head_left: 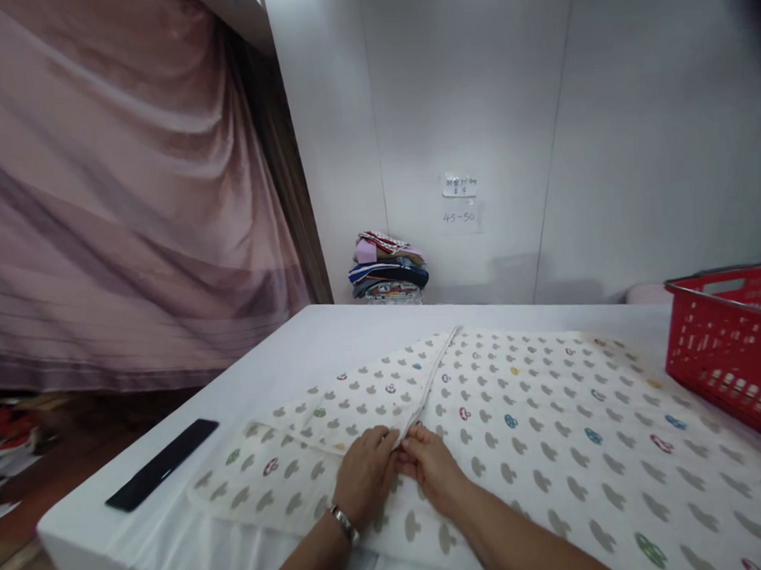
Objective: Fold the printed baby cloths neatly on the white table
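A white cloth (541,430) printed with grey and coloured mushrooms lies spread over the table, with a raised edge or seam running away from me along its middle. My left hand (366,469), with a metal band at the wrist, has its fingers closed at the near end of that seam. Right beside it, my right hand (432,468) pinches the same spot with thumb and fingers. The two hands nearly touch. To the left of the seam, the cloth narrows to a rounded corner and shows another fold line.
A black flat strip (164,465) lies on the white table (263,359) near its left edge. On the right stands a red basket (728,352). Folded fabrics (389,267) are stacked behind the table by the wall. A pink curtain (113,188) hangs at left.
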`<state>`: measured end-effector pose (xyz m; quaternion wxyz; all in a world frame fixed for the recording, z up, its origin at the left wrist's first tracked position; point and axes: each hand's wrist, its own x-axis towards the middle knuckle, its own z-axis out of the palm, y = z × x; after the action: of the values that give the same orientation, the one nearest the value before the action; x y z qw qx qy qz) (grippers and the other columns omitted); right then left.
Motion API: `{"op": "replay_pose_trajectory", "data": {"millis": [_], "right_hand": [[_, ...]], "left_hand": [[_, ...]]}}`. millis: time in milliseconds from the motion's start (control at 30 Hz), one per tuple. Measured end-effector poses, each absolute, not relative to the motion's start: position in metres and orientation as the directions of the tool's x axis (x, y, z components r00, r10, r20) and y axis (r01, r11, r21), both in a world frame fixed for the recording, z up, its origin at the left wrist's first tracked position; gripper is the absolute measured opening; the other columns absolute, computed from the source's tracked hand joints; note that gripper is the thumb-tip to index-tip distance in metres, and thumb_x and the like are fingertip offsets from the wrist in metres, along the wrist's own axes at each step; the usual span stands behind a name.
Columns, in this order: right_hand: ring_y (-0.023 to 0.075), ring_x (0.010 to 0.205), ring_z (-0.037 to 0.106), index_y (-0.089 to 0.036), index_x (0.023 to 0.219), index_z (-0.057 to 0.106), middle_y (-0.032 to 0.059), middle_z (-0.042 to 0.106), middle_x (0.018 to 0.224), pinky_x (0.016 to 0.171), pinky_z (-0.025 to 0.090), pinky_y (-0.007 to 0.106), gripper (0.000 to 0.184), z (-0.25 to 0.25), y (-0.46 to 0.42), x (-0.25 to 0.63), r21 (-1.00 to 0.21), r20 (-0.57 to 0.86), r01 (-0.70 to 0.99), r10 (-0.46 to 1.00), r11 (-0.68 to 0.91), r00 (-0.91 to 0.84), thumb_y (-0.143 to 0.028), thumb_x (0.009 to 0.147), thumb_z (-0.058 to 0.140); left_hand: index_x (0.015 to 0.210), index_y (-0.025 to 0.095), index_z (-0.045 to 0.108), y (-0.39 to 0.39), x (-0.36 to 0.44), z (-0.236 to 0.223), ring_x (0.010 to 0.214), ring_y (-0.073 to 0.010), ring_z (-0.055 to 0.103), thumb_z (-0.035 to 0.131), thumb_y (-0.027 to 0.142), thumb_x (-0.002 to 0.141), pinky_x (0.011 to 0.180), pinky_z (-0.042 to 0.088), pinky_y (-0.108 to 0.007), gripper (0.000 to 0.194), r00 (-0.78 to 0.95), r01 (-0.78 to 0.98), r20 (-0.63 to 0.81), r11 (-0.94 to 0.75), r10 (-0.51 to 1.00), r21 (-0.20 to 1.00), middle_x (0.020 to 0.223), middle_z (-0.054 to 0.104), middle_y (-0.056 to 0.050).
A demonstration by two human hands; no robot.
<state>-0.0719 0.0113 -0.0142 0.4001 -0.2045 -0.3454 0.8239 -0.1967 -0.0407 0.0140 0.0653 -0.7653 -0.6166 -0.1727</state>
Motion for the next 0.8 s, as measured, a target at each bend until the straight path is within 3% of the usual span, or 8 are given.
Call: {"op": "replay_pose_trajectory", "data": {"millis": [133,333,533,633,800], "right_hand": [[0.0176,0.075,0.061,-0.013,0.086,0.061,0.0072,0.064,0.082,0.072,0.047,0.03,0.023,-0.014,0.01,-0.069,-0.731,-0.023,-0.526,0.785,-0.436,-0.619,-0.024,0.067,0.068],[0.0188,0.069,0.062,-0.012,0.085,0.058,0.0092,0.064,0.077,0.063,0.049,0.029,0.033,-0.012,0.015,-0.071,-0.697,-0.139,-0.488,0.766,-0.526,-0.627,-0.042,0.073,0.066],[0.0185,0.069,0.062,-0.01,0.088,0.059,0.0104,0.064,0.08,0.065,0.051,0.032,0.025,-0.007,0.02,-0.059,-0.726,-0.308,-0.296,0.678,-0.621,-0.667,-0.032,0.076,0.061],[0.0178,0.064,0.062,-0.012,0.086,0.06,0.0085,0.065,0.077,0.059,0.052,0.031,0.019,-0.006,0.037,-0.045,-0.847,-0.312,-0.15,0.706,-0.509,-0.635,-0.025,0.072,0.062],[0.0123,0.048,0.056,-0.015,0.077,0.057,0.0037,0.063,0.063,0.045,0.045,0.022,0.009,0.002,0.102,-0.016,-0.971,-0.233,0.038,0.908,-0.234,-0.347,-0.015,0.069,0.059]], "left_hand": [[0.11,0.02,0.051,-0.039,-0.195,0.014,0.09,-0.0167,0.052,0.042,0.009,0.078,0.079,0.043,-0.032,0.035,0.153,0.977,0.324,-0.192,0.934,0.094,0.1,0.057,-0.005],[0.11,0.021,0.052,-0.037,-0.201,0.01,0.089,-0.0162,0.052,0.042,0.007,0.079,0.078,0.043,-0.031,0.036,0.163,0.978,0.339,-0.196,0.927,0.065,0.101,0.057,-0.004],[0.111,0.02,0.052,-0.038,-0.204,0.007,0.085,-0.0157,0.052,0.04,0.006,0.08,0.076,0.043,-0.03,0.035,0.147,0.982,0.361,-0.18,0.921,0.06,0.098,0.056,-0.005],[0.11,0.019,0.052,-0.037,-0.203,0.005,0.084,-0.0165,0.052,0.04,0.007,0.081,0.076,0.043,-0.032,0.034,0.169,0.978,0.344,-0.2,0.924,0.058,0.094,0.057,-0.005],[0.113,0.02,0.05,-0.035,-0.202,-0.001,0.086,-0.0166,0.052,0.037,0.003,0.079,0.078,0.043,-0.033,0.04,0.187,0.97,0.329,-0.227,0.925,0.086,0.095,0.058,-0.005]]}}
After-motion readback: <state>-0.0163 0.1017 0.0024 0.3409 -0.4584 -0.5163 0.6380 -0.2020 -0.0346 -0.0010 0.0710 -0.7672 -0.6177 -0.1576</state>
